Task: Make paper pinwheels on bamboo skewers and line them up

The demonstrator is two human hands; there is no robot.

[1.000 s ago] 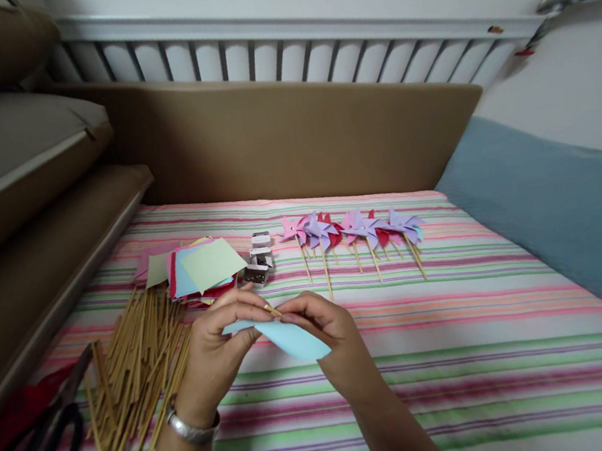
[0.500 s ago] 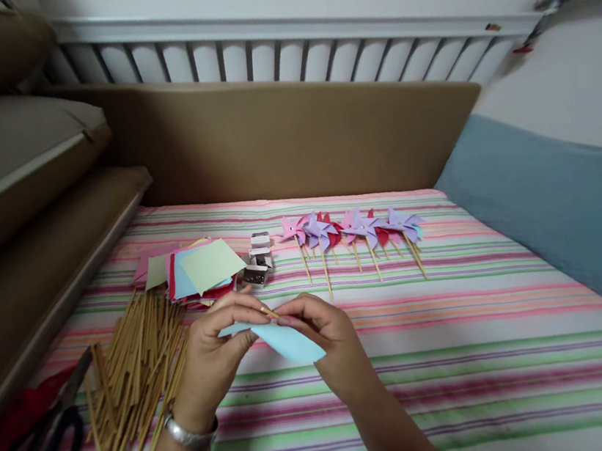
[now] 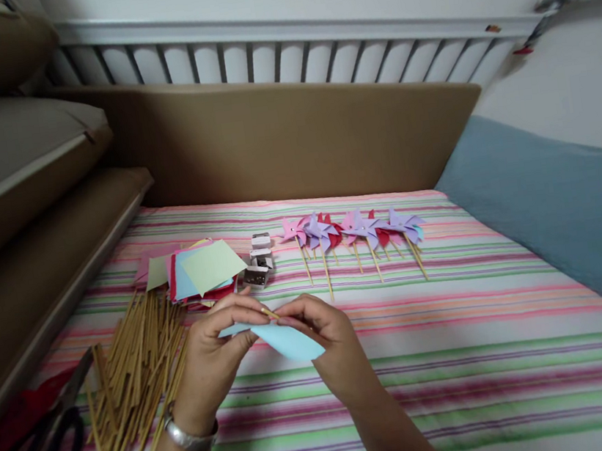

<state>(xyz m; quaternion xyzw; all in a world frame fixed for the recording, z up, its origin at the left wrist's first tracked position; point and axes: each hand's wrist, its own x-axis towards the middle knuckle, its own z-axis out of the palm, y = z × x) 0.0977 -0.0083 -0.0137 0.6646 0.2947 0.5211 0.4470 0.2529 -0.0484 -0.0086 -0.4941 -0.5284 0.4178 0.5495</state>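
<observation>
Two hands (image 3: 215, 355) (image 3: 333, 336) holding one blue paper (image 3: 292, 342), one stick (image 3: 270, 313)

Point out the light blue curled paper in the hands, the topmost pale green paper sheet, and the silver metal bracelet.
Light blue curled paper (image 3: 288, 341): head view, on its broad flap.
Pale green paper sheet (image 3: 214, 266): head view, on its middle.
Silver metal bracelet (image 3: 189, 437): head view, on its outer band.

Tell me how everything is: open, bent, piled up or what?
Light blue paper, bent.
Held stick, mostly hidden.
Left hand, pinching that paper.
Right hand, holding that paper.
Wooden sticks, loosely piled.
Paper squares, stacked messily.
Pinwheels, assembled, lying down.
Nearest small box, open.
Scissors, lying down; blade opening unclear.
Silver bracelet, worn.
</observation>
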